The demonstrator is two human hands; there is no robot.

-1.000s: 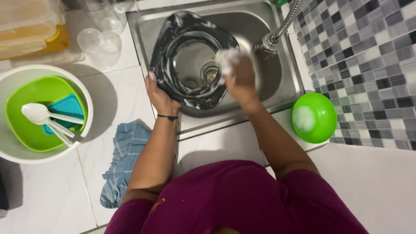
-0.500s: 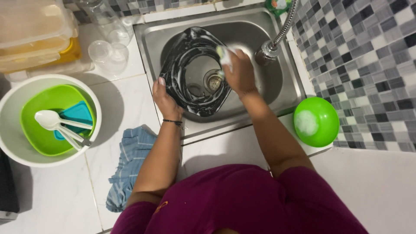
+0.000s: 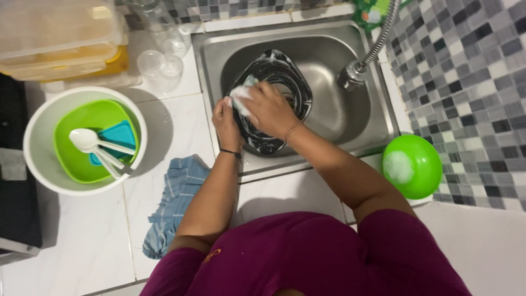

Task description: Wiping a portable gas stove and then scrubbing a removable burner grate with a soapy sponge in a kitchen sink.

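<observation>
The black dish (image 3: 276, 104) stands tilted in the steel sink (image 3: 350, 109), soapy all over. The left hand (image 3: 226, 121) grips its near rim; the right hand (image 3: 268, 108) is closed on a pale sponge (image 3: 241, 97) pressed against that rim, close beside the left. A firm hold seems wise, since wet suds make the rim slippery.

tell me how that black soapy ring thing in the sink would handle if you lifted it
The black ring-shaped part looks suds-streaked, so probably slippery. It keeps its shape tilted against the sink, so likely stiff. The left hand steadies its rim alone, suggesting it is fairly light.
</observation>
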